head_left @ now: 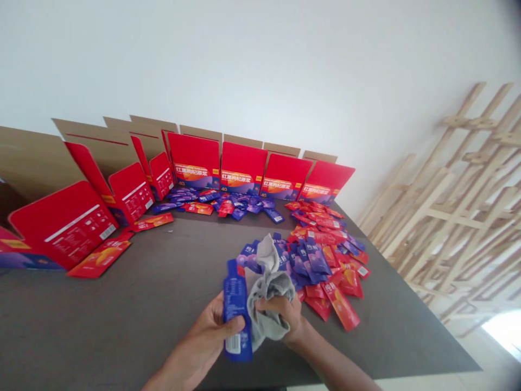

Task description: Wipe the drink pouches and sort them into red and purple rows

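Observation:
My left hand (pixel 207 336) is shut on a blue spouted sachet (pixel 235 309), holding it upright with the printed back and barcode facing me. My right hand (pixel 283 317) grips a crumpled grey cloth (pixel 266 293) and presses it against the sachet's side. Just beyond my hands lies a heap of blue sachets (pixel 305 260), overlapping a larger heap of red sachets (pixel 325 231). The cloth hides part of the blue heap.
Red printed cartons (pixel 244 168) with tan cardboard flaps stand in a row along the far edge of the dark grey table (pixel 134 309). More sachets lie before them. Pale wooden frames (pixel 456 206) lean at the right, beyond the table edge.

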### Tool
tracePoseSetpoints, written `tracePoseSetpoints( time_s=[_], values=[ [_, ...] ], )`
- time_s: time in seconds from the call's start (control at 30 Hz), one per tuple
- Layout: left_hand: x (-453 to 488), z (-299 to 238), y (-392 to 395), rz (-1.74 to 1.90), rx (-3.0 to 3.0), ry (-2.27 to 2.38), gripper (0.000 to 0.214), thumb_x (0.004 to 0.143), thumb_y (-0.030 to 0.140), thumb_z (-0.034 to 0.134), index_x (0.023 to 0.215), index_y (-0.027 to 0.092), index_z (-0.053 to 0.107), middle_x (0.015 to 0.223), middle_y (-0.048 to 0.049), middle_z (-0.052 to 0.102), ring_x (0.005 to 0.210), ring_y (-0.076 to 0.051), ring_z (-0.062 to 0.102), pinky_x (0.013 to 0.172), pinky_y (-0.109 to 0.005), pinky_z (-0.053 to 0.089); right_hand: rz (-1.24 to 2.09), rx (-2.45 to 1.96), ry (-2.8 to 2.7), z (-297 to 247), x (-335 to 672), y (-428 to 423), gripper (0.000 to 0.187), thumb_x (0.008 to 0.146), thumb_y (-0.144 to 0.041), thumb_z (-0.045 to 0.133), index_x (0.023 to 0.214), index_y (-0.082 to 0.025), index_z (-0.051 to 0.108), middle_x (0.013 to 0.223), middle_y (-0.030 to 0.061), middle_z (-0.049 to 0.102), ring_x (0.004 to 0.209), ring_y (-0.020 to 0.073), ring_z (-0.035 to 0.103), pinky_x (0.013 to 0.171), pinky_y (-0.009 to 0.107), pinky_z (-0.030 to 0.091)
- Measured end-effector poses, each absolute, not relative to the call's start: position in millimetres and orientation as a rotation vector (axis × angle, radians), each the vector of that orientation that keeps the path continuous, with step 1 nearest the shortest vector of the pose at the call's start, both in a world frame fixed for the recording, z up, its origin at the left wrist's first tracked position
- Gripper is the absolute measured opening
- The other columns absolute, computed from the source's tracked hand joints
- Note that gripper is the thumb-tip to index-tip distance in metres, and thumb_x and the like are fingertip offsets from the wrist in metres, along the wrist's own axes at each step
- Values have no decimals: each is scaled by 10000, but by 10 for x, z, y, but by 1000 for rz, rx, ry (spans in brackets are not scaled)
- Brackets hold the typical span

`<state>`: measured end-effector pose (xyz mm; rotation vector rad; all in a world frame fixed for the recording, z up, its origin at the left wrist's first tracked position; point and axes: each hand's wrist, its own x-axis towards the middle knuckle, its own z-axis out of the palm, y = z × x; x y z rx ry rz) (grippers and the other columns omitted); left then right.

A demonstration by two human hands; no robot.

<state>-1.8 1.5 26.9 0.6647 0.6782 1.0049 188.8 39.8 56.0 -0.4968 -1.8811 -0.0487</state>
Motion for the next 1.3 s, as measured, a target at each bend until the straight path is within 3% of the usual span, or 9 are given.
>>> tracePoseSetpoints(
  time_s=[0.1,0.2,0.4,0.5,0.73,0.93,1.13,1.3],
  values=[
    [-101,387,79,1093,527,880,506,763,365,907,1220,226,738,1119,-82,801,1062,-281,761,911,-387,622,-37,-533,-1836,485,1906,450,203,894,-210,729,1067,-272,644,859,-10,708,700,173,687,679,316,570],
    [-98,505,129,1207,365,996,379,813,336,851,1149,190,752,1067,-89,809,1078,-287,760,930,-389,627,-32,-508,-1894,387,1869,505,208,890,-225,738,1070,-261,640,899,6,707,750,168,685,686,288,549],
    [56,558,69,1273,513,1004,651,708,557,904,1217,190,732,1112,-88,808,1161,-319,728,1039,-407,579,16,-371,-2595,264,1713,552,220,908,-386,713,1082,-264,654,983,24,662,802,161,633,653,262,496],
    [9,473,35,1276,597,1085,726,752,662,825,1307,213,695,1170,-94,796,1236,-322,694,1104,-443,541,33,-290,-2769,271,1699,542,214,917,-404,698,1084,-276,660,1014,11,650,761,145,611,616,259,472],
    [-115,351,-234,1050,1022,1283,737,873,801,578,1306,226,737,1300,-134,761,1448,-354,542,1266,-519,364,16,-482,-2254,397,1768,484,185,891,-280,718,1067,-252,669,927,28,680,790,168,653,674,259,512],
    [-156,575,-101,1006,1407,1278,695,1000,731,393,1527,313,565,1530,-104,604,1499,-319,472,1261,-546,360,-247,-748,-1643,666,2099,634,155,887,-163,698,1001,-255,648,841,-9,694,703,171,666,664,287,519],
    [-67,526,512,899,2218,1365,548,1013,576,550,1524,376,562,1424,-115,592,1353,-327,508,1158,-564,448,-434,-864,-1118,926,2450,796,145,874,-156,740,912,-220,615,850,-9,603,721,173,624,719,338,529],
    [165,335,836,434,2646,1225,481,983,387,664,1462,358,633,1490,-150,545,1405,-379,467,1145,-611,423,-488,-860,-1179,911,2456,803,130,890,-175,732,915,-213,610,842,-5,621,747,180,636,734,353,554]
  ],
)
